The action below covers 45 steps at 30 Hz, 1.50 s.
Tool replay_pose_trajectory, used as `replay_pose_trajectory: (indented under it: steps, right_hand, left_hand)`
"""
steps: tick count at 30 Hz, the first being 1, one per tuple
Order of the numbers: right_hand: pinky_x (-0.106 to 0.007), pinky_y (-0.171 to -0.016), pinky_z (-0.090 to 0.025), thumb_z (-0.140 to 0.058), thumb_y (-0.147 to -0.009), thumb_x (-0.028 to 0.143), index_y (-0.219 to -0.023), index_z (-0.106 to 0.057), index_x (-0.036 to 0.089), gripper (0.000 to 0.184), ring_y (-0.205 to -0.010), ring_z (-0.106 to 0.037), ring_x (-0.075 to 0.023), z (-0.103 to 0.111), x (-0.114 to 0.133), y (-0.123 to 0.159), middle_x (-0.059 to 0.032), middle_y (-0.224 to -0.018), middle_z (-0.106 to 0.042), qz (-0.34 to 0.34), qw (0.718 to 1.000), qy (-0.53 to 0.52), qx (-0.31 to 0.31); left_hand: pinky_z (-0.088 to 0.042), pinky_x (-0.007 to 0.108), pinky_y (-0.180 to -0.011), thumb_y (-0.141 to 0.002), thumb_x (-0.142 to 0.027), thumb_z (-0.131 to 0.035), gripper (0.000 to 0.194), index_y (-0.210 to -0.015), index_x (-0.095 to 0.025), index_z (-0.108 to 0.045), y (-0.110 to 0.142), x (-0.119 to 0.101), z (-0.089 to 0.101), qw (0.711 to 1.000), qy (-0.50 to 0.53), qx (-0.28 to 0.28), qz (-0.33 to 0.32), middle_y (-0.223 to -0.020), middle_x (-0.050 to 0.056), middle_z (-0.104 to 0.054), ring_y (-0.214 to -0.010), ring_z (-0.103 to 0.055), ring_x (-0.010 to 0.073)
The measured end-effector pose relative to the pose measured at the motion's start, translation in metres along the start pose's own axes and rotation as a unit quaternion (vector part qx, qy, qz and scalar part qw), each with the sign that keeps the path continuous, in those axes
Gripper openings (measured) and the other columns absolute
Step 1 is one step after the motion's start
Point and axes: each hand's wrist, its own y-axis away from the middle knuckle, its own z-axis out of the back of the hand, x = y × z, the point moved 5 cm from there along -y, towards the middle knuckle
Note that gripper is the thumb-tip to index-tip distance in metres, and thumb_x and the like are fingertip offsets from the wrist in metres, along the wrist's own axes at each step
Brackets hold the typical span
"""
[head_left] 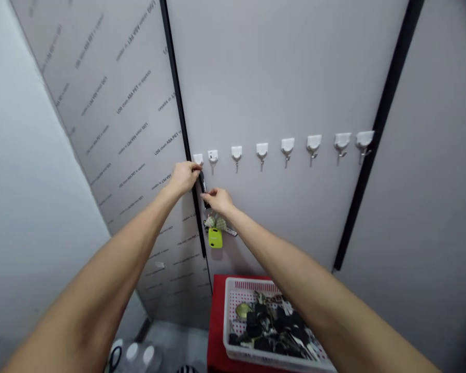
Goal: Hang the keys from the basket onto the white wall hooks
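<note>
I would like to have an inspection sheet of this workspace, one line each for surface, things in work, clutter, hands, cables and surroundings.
Surface: red stand carrying a white basket.
Things in work: black strap below the leftmost hook; lime-green tag lower down.
Clutter: dark and metallic small items heaped in the basket, too jumbled to identify singly; white-capped containers at lower left.
Hands: left hand at the leftmost hook, exact grip unclear; right hand pinching the strap.
Cables: nothing seen.
Surroundings: pale wall with eight white hooks in a row; printed panel at left.
</note>
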Motion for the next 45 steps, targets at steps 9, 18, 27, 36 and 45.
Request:
replay_pose_trajectory:
  steps: [9, 18, 27, 36, 45]
  right_hand:
    - [-0.023, -0.058, -0.035, -0.05, -0.059, 0.028, -0.074, -0.056, 0.014, 0.02, -0.054, -0.046, -0.0078, 0.013, -0.03, 0.022, -0.0006, -0.063, -0.053, 0.017, 0.997, -0.003, 0.073]
    - [-0.022, -0.059, -0.038, -0.045, -0.063, 0.025, -0.077, -0.054, 0.012, 0.021, -0.059, -0.049, -0.0085, 0.048, -0.102, 0.087, -0.0031, -0.07, -0.057, -0.024, 0.987, 0.019, 0.156]
    - [-0.023, -0.063, -0.035, -0.04, -0.065, 0.021, -0.08, -0.055, 0.016, 0.021, -0.071, -0.051, -0.0136, 0.096, -0.179, 0.166, -0.0044, -0.077, -0.059, -0.026, 0.934, 0.284, 0.214]
    - [-0.031, -0.07, -0.024, -0.038, -0.067, 0.017, -0.084, -0.053, 0.02, 0.023, -0.084, -0.043, -0.0184, 0.091, -0.195, 0.184, -0.0046, -0.086, -0.056, 0.027, 0.854, 0.483, 0.193]
    - [-0.03, -0.067, -0.022, -0.041, -0.066, 0.022, -0.077, -0.055, 0.019, 0.018, -0.083, -0.04, -0.0191, 0.093, -0.204, 0.185, -0.0057, -0.083, -0.053, -0.003, 0.852, 0.491, 0.181]
  left_hand:
    - [-0.032, 0.027, -0.072, -0.059, -0.017, -0.044, 0.015, -0.068, -0.016, -0.057, -0.006, 0.003, -0.016, 0.998, 0.024, -0.02, 0.055, -0.073, 0.004, -0.057, -0.078, -0.047, 0.0168]
    - [-0.032, 0.03, -0.075, -0.062, -0.017, -0.044, 0.016, -0.077, -0.017, -0.051, 0.015, -0.009, -0.007, 0.991, 0.028, -0.121, 0.047, -0.082, 0.004, -0.052, -0.084, -0.044, 0.0173]
    - [-0.036, 0.023, -0.074, -0.066, -0.016, -0.039, 0.016, -0.079, -0.016, -0.049, 0.186, -0.06, -0.118, 0.983, 0.134, 0.121, -0.031, -0.081, 0.003, -0.052, -0.08, -0.045, 0.0114]
    - [-0.034, 0.029, -0.073, -0.063, -0.013, -0.039, 0.025, -0.085, -0.017, -0.051, 0.262, -0.068, -0.19, 0.918, -0.006, 0.394, -0.033, -0.086, 0.005, -0.053, -0.083, -0.046, 0.0166]
    - [-0.031, 0.029, -0.072, -0.067, -0.017, -0.035, 0.022, -0.083, -0.017, -0.05, 0.269, -0.07, -0.191, 0.925, -0.016, 0.373, -0.062, -0.084, 0.005, -0.053, -0.082, -0.045, 0.0162]
